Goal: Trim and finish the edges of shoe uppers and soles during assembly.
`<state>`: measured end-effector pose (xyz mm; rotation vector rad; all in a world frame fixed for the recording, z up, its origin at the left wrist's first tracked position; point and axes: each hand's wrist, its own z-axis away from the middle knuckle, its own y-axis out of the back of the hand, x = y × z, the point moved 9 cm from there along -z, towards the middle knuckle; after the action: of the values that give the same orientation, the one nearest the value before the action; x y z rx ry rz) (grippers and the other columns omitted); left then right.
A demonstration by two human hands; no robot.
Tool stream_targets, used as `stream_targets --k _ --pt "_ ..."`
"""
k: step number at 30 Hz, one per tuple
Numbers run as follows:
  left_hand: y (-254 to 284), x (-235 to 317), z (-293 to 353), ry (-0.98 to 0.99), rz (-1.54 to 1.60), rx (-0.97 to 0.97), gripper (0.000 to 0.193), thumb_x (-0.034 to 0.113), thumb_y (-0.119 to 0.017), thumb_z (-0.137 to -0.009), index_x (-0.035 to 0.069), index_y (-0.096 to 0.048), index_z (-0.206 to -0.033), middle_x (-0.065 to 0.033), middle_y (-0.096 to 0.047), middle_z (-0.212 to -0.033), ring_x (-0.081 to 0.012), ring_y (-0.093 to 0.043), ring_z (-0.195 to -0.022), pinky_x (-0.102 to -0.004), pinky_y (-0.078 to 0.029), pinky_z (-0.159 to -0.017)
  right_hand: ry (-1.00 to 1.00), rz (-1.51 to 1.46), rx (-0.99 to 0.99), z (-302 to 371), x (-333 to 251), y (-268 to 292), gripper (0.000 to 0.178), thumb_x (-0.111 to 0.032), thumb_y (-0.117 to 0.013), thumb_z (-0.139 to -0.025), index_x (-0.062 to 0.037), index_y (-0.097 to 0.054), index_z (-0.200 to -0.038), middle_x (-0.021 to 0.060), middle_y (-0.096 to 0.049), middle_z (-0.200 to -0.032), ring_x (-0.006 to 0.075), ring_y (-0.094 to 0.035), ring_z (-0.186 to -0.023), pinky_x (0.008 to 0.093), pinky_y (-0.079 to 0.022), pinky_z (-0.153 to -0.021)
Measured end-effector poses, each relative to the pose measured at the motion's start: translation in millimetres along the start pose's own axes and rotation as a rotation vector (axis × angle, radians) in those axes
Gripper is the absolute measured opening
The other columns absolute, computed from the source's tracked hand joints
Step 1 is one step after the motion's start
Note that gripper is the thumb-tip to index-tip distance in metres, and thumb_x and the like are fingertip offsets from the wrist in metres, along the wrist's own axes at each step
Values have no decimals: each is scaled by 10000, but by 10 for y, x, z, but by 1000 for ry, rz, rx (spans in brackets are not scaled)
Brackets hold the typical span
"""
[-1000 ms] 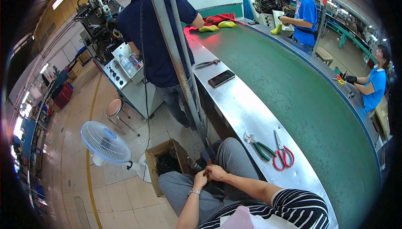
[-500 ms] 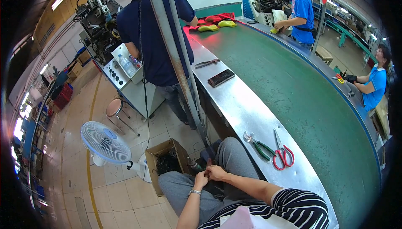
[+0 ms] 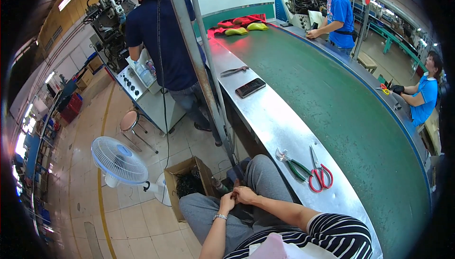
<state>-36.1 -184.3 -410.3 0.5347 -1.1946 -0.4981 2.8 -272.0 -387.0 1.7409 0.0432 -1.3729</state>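
My left hand [image 3: 228, 203], with a bracelet at the wrist, rests over my lap against my right hand [image 3: 245, 195]. Both have their fingers closed and pressed together; whatever lies between them, if anything, is hidden. On the metal ledge to my right are red-handled scissors [image 3: 321, 177] and green-handled pliers [image 3: 297, 169], apart from my hands. Farther along that ledge sit a dark phone [image 3: 250, 88] and a small metal tool [image 3: 234, 71], perhaps tweezers.
A green conveyor belt [image 3: 327, 112] runs beside the ledge, with yellow-green shoe-shaped pieces [image 3: 236, 31] at its far end. Left of my knees stand an open carton [image 3: 206, 176] of black scraps, a fan [image 3: 119, 160] and a stool [image 3: 128, 121]. Metal posts rise ahead; several people work nearby.
The person in dark blue has shifted left toward the machine, drawing an arm back from the belt's far end. The far worker in light blue has moved their hands slightly. My hands stay put.
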Motion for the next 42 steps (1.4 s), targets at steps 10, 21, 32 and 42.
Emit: stream_targets --k 10,21,32,42 --pt "-32 -42 -14 -20 -20 12 207 133 -563 -810 62 -666 -976 -177 -669 -941 -343 -634 -912 -407 -489 -776 28 26 -3 7 -36 2 172 -116 -600 -742 -31 -608 -891 189 -639 -876 375 -613 -850 457 -486 -744" --pt "-31 -89 -26 -11 -27 22 204 122 -565 -821 63 -664 -989 -170 -673 -937 -333 -639 -904 -396 -485 -770 -17 8 -25 -1 -14 -19 193 -112 -621 -726 -30 -601 -899 188 -630 -912 371 -605 -889 450 -481 -772" --pt "-18 -47 -25 -19 -19 27 218 122 -568 -821 47 -660 -1004 -179 -670 -944 -341 -636 -914 -393 -484 -775 -29 -1 -47 -13 48 -51 203 -119 -624 -735 -34 -603 -918 193 -627 -935 375 -603 -906 454 -480 -783" --pt "-41 -93 -50 -23 14 18 232 126 -559 -830 51 -652 -1029 -186 -666 -955 -346 -632 -924 -391 -483 -793 23 -19 17 -12 20 -8 187 -101 -622 -727 -31 -598 -898 190 -625 -900 379 -603 -882 455 -480 -769"
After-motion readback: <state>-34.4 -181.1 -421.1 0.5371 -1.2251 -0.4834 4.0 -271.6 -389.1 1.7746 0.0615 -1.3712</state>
